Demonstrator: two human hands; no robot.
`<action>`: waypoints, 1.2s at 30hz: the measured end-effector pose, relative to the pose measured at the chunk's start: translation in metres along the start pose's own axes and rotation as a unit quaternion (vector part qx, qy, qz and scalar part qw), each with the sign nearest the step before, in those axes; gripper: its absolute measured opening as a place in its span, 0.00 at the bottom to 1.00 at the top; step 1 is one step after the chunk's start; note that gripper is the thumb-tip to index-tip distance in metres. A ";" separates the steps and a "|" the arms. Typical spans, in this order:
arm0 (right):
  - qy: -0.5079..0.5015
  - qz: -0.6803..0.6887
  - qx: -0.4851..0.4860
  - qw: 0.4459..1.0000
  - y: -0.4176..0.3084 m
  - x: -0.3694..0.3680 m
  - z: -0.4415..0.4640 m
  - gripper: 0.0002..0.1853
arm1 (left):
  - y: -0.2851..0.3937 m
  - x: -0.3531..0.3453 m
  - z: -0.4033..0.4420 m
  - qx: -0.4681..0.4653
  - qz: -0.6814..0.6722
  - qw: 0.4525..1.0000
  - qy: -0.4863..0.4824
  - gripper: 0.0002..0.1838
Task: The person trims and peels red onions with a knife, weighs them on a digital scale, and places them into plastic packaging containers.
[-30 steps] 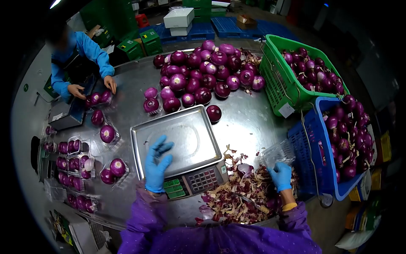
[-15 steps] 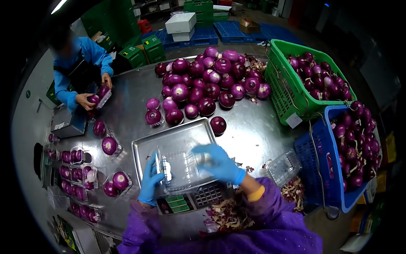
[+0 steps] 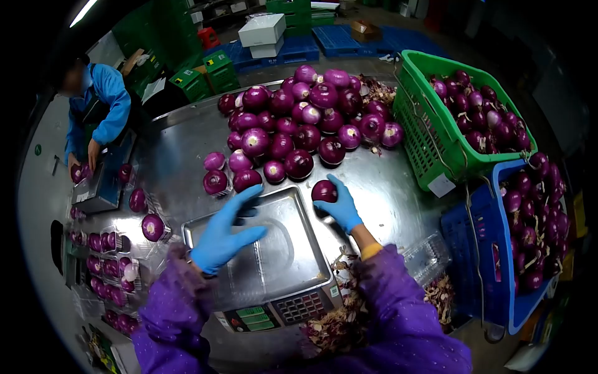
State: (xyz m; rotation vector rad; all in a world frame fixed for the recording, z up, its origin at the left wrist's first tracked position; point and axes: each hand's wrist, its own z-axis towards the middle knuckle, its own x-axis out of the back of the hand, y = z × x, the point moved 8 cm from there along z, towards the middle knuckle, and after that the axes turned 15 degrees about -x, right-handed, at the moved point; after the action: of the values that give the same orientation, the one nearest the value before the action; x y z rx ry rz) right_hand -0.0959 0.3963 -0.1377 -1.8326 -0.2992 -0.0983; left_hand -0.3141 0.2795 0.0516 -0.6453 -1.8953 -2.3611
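Observation:
My right hand, in a blue glove, has its fingers wrapped round a red onion on the metal table, just past the scale's right corner. My left hand, gloved in blue too, hangs over the left part of the weighing scale's metal pan. Its fingers are spread and nothing is in them. Below the pan are the scale's keypad and green display. Beyond both hands lies a big pile of peeled red onions.
At the right stand a green crate and a blue crate of onions. Near them lies a clear plastic punnet. Onion skins litter the front. Packed onions line the left, where a co-worker handles onions by a metal box.
The clear plastic punnet has left my hands. My right hand has moved forward onto an onion, and my left hand has risen and opened. The co-worker has shifted left with onions.

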 end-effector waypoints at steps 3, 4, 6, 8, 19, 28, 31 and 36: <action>-0.048 0.096 0.106 0.988 -0.075 0.011 -0.048 0.47 | -0.019 -0.036 0.028 0.104 -0.171 0.979 0.030 0.42; -0.098 0.066 0.160 0.980 -0.108 0.006 -0.067 0.45 | -0.027 -0.046 0.032 0.145 -0.237 0.960 0.046 0.44; -0.233 0.068 0.221 0.945 -0.152 -0.009 -0.086 0.39 | -0.032 -0.061 0.042 0.135 -0.394 0.907 0.065 0.40; -0.161 0.055 0.209 0.963 -0.139 0.003 -0.029 0.39 | -0.014 -0.059 0.039 0.100 -0.479 0.869 0.071 0.37; 0.170 -0.524 0.193 0.812 -0.057 -0.002 0.120 0.48 | -0.019 0.031 -0.120 0.040 0.091 0.994 0.040 0.49; 0.124 -0.185 0.138 0.965 -0.041 0.043 0.068 0.44 | -0.049 0.024 -0.149 -0.008 0.289 0.957 -0.003 0.46; -0.021 -0.020 0.072 0.997 -0.063 0.038 0.017 0.41 | -0.051 0.016 -0.143 -0.037 0.318 0.947 -0.035 0.46; -0.282 0.024 0.124 0.951 -0.163 -0.043 -0.095 0.45 | -0.035 -0.006 -0.131 -0.067 0.425 0.897 -0.103 0.43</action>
State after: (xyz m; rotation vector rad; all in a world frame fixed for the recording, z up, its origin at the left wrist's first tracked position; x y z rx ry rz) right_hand -0.1706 0.3399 0.0315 -1.5845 -0.6350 0.4865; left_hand -0.3564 0.1634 -0.0048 -1.4223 -1.1092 -1.8712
